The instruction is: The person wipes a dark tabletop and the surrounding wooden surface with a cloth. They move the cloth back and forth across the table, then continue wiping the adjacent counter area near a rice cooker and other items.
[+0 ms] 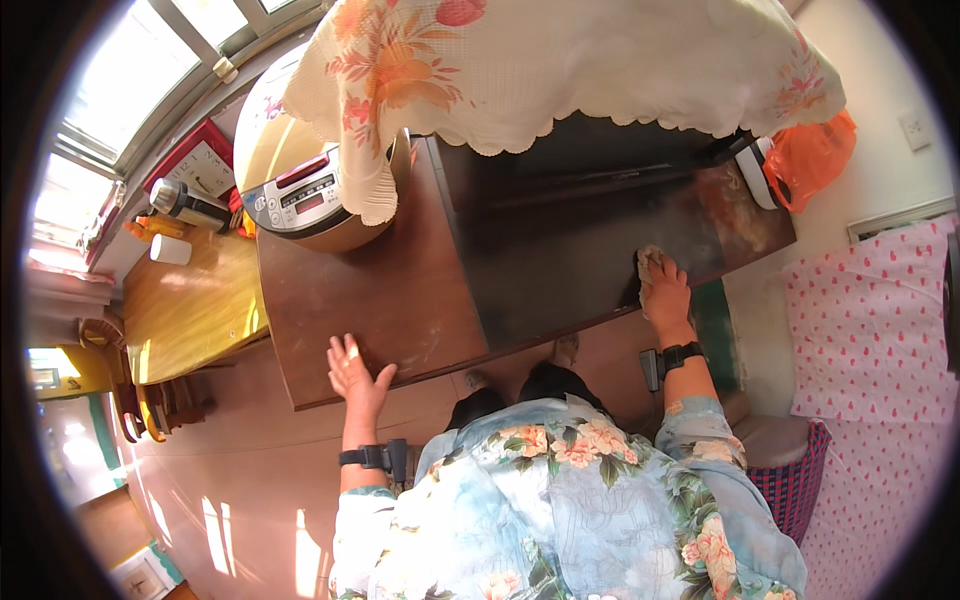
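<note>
Under my right hand (666,294) is a crumpled cloth (647,266), held against the front part of the dark panel in the tabletop. My left hand (354,369) is over the left front corner of the brown wooden tabletop (360,300), fingers spread and holding nothing; whether the palm touches the wood is hard to tell. The glossy black panel (540,262) takes up the middle of the top. Toward the back stands a black flat screen (570,165), partly hidden by a floral scalloped cloth cover (585,67).
A rice cooker (315,187) sits at the back left, partly under the cover. An orange plastic bag (814,161) is at the back right. Left of it all, a yellow wooden table (195,300) carries a white cup (170,250), a thermos (187,202) and a clock (202,165). A cushioned stool (780,450) stands right.
</note>
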Motion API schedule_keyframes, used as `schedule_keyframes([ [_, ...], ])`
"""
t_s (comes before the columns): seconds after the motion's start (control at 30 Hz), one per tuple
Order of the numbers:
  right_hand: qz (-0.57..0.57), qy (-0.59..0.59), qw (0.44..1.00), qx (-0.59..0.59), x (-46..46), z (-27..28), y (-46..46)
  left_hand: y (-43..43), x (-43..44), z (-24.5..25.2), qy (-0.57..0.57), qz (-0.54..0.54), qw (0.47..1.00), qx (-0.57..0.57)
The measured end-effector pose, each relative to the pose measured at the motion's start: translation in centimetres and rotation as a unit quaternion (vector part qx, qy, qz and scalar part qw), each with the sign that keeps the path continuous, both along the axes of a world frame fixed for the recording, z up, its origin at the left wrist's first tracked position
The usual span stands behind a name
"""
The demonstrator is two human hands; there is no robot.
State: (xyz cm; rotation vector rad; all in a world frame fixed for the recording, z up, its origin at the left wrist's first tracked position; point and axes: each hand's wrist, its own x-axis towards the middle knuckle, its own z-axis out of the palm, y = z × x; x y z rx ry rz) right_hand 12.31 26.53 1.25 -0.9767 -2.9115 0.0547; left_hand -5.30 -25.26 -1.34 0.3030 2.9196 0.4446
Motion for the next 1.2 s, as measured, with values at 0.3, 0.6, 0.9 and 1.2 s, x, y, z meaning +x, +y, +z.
schedule_keyframes([
  [0.3,0.083,-0.043,0.995,0.014,-7.4,-0.7,-9.5,-6.8,-1.4,-1.0,-0.064,0.105,0.992,-0.024],
  [0.6,0.187,0.025,0.961,-0.201,-11.5,3.8,-13.5,-6.5,-0.9,-0.6,-0.067,0.077,0.994,-0.041],
  [0.9,0.297,-0.039,0.950,-0.083,-11.8,1.5,-16.8,-6.5,-0.9,-0.8,-0.059,0.065,0.995,-0.046],
  [1.2,0.261,0.046,0.963,-0.046,-21.0,-0.6,-17.5,-6.3,-0.9,-0.4,-0.074,0.071,0.994,-0.038],
])
